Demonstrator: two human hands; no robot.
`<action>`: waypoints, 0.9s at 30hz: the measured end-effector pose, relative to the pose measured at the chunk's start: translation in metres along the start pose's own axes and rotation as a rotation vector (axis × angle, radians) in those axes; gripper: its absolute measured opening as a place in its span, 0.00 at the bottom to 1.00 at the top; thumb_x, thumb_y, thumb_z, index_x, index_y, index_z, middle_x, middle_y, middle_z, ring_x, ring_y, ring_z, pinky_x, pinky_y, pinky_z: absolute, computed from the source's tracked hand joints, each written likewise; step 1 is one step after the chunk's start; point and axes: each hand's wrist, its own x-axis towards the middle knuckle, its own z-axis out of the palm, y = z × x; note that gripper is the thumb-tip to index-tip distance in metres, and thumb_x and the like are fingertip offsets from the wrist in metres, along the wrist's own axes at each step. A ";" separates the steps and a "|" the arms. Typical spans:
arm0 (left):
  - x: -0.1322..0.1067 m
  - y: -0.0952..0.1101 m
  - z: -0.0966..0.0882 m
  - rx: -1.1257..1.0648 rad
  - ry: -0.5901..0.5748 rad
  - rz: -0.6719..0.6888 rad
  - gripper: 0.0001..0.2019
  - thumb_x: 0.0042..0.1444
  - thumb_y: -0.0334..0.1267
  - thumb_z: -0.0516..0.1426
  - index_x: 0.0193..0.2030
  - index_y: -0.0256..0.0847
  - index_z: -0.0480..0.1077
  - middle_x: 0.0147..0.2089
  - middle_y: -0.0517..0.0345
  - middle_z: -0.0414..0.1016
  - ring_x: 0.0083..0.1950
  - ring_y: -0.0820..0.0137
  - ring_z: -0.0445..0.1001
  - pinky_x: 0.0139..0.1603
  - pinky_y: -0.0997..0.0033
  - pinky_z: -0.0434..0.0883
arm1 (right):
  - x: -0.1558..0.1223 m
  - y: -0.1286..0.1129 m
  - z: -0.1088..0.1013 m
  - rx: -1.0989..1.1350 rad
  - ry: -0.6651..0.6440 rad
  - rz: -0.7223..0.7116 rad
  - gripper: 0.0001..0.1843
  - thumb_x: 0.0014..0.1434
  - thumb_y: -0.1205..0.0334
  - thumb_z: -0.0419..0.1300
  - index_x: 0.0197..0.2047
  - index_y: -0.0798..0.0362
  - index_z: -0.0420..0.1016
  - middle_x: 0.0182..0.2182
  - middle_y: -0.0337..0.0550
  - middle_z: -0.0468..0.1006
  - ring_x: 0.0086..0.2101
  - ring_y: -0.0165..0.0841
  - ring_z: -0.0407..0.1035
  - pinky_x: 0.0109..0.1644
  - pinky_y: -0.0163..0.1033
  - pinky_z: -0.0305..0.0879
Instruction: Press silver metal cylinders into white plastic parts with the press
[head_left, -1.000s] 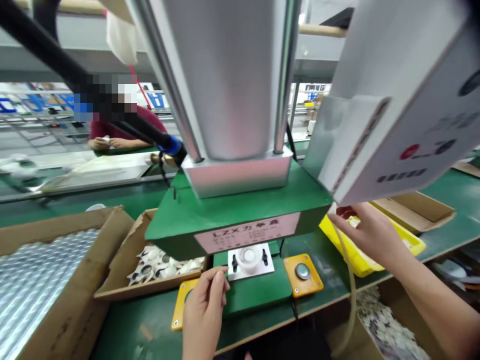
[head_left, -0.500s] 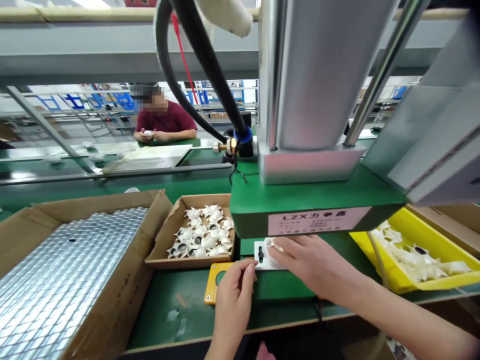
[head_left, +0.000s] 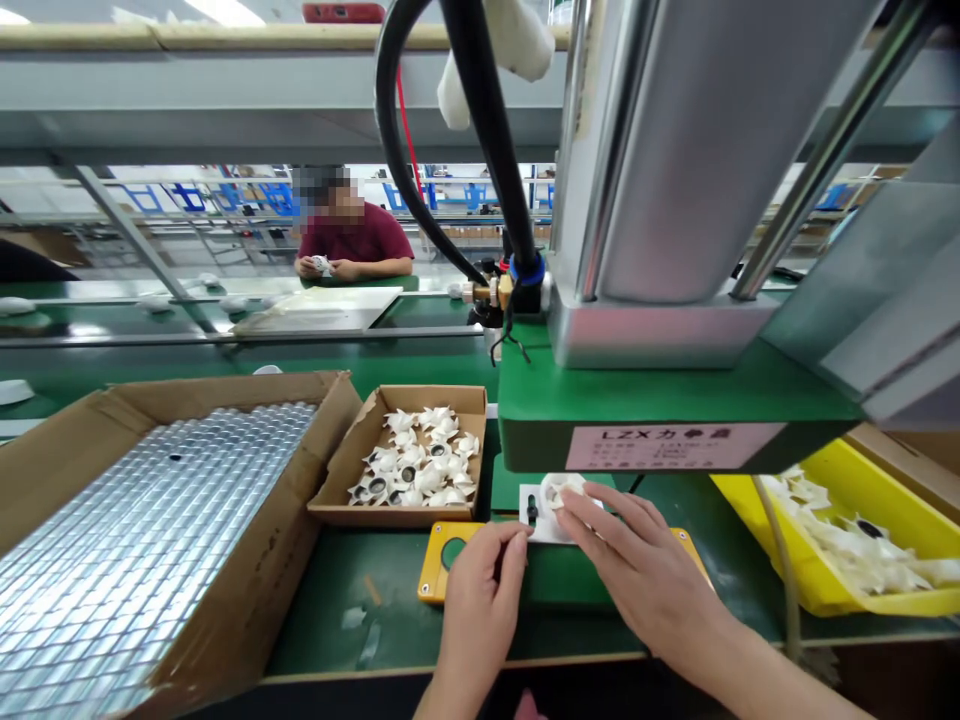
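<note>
Under the green press head [head_left: 675, 420], a white fixture plate [head_left: 536, 530] with a dark slot lies on the green base. A round white plastic part [head_left: 562, 488] sits on that plate. The fingertips of my right hand [head_left: 637, 560] grip this part from the near right side; the thumb is hidden. At the plate's left corner, my left hand [head_left: 484, 590] is closed, thumb and forefinger pinched together. Whatever is between those fingertips is too small to make out. Behind my left hand is a yellow button box [head_left: 433, 565], partly covered.
On the left, a cardboard box [head_left: 247, 560] holds rows of shiny metal tubes. Beside it, a smaller carton [head_left: 405, 518] contains white finned parts, some with dark rings. A yellow bin [head_left: 892, 600] of white parts stands right. Across the line sits a person [head_left: 356, 240] holding a white piece.
My right hand has drawn back slightly toward me, uncovering more of the round white part. My left hand stays pinched by the plate. The whole view has shifted a little.
</note>
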 end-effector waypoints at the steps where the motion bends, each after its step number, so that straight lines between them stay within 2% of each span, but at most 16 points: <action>1: 0.000 0.001 0.000 -0.009 0.004 -0.002 0.10 0.58 0.43 0.53 0.37 0.43 0.74 0.32 0.54 0.75 0.32 0.65 0.72 0.33 0.69 0.66 | 0.002 0.002 0.001 0.043 0.031 0.013 0.26 0.61 0.75 0.47 0.61 0.52 0.61 0.57 0.44 0.67 0.58 0.38 0.57 0.56 0.47 0.65; 6: 0.000 0.004 0.000 -0.015 0.028 0.031 0.09 0.58 0.42 0.54 0.36 0.43 0.75 0.31 0.55 0.75 0.33 0.64 0.72 0.37 0.67 0.67 | 0.013 0.009 0.006 0.218 0.125 0.060 0.22 0.63 0.71 0.48 0.58 0.50 0.65 0.53 0.44 0.71 0.53 0.35 0.63 0.55 0.44 0.68; 10: 0.000 0.002 0.000 0.021 0.013 0.062 0.09 0.59 0.40 0.53 0.37 0.44 0.74 0.32 0.55 0.75 0.35 0.65 0.72 0.39 0.67 0.67 | 0.010 0.007 0.010 0.249 0.168 0.086 0.23 0.62 0.74 0.49 0.58 0.48 0.65 0.52 0.42 0.73 0.53 0.35 0.64 0.53 0.45 0.69; 15: -0.004 0.002 0.004 0.050 -0.018 0.086 0.10 0.60 0.39 0.51 0.37 0.43 0.73 0.34 0.54 0.76 0.37 0.65 0.72 0.40 0.66 0.67 | -0.004 0.001 0.018 0.090 0.067 0.037 0.27 0.61 0.73 0.51 0.63 0.50 0.58 0.57 0.43 0.67 0.58 0.41 0.58 0.56 0.50 0.63; 18: -0.010 0.007 0.002 0.031 0.033 0.091 0.09 0.60 0.37 0.51 0.37 0.43 0.73 0.34 0.54 0.76 0.36 0.66 0.72 0.39 0.66 0.67 | -0.012 -0.002 0.022 0.095 0.066 0.032 0.29 0.60 0.69 0.53 0.64 0.48 0.56 0.61 0.42 0.62 0.61 0.44 0.53 0.58 0.51 0.61; 21: -0.016 0.010 -0.009 0.096 0.228 0.179 0.08 0.59 0.33 0.52 0.38 0.44 0.73 0.33 0.54 0.75 0.36 0.66 0.71 0.38 0.66 0.67 | -0.032 -0.001 0.026 0.149 0.145 0.067 0.31 0.59 0.64 0.56 0.64 0.45 0.55 0.61 0.43 0.61 0.60 0.48 0.53 0.57 0.54 0.61; 24: -0.018 -0.002 -0.027 0.326 0.435 0.294 0.08 0.56 0.30 0.55 0.39 0.44 0.73 0.37 0.51 0.74 0.42 0.63 0.69 0.44 0.61 0.66 | -0.070 0.009 0.035 0.155 0.343 0.270 0.33 0.55 0.66 0.60 0.62 0.41 0.58 0.54 0.45 0.70 0.53 0.48 0.64 0.55 0.57 0.62; 25: -0.018 -0.010 -0.033 0.418 0.451 0.311 0.08 0.55 0.31 0.56 0.40 0.45 0.74 0.40 0.50 0.73 0.44 0.61 0.68 0.46 0.59 0.65 | -0.085 0.014 0.039 0.137 0.410 0.360 0.32 0.54 0.66 0.61 0.61 0.41 0.60 0.49 0.46 0.73 0.49 0.47 0.68 0.53 0.57 0.64; 27: -0.018 -0.030 -0.041 0.569 0.405 0.349 0.09 0.53 0.31 0.57 0.41 0.45 0.74 0.43 0.50 0.73 0.48 0.59 0.67 0.49 0.56 0.65 | -0.111 0.022 0.048 0.087 0.500 0.458 0.28 0.53 0.65 0.62 0.57 0.44 0.65 0.40 0.46 0.76 0.40 0.44 0.71 0.47 0.53 0.68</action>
